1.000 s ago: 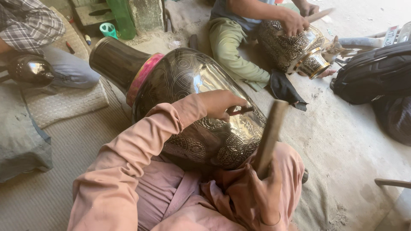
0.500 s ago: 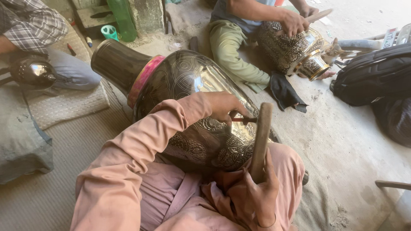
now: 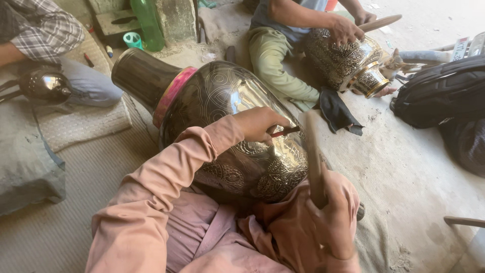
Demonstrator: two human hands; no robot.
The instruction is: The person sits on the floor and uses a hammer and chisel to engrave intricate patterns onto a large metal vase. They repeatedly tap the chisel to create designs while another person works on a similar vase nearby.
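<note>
The wooden mallet (image 3: 312,151) is motion-blurred, its head indistinct against the large engraved brass vase (image 3: 227,131). The left hand (image 3: 257,124) covers most of the thin chisel (image 3: 285,131); its tip on the vase is too small to tell. Below the vase, the right hand (image 3: 333,227) is cut off by the bottom edge.

bottle, cup and a printed plate at the edges

a green plastic bottle (image 3: 147,23) stands upright at the far left, by a stone block, and a small turquoise cup (image 3: 133,40) sits just beside it on its left. at the far right edge a flat rectangular plate (image 3: 461,48) lies tilted, pale with dark printed marks, just above a black bag. no screens show anywhere in view.
</note>
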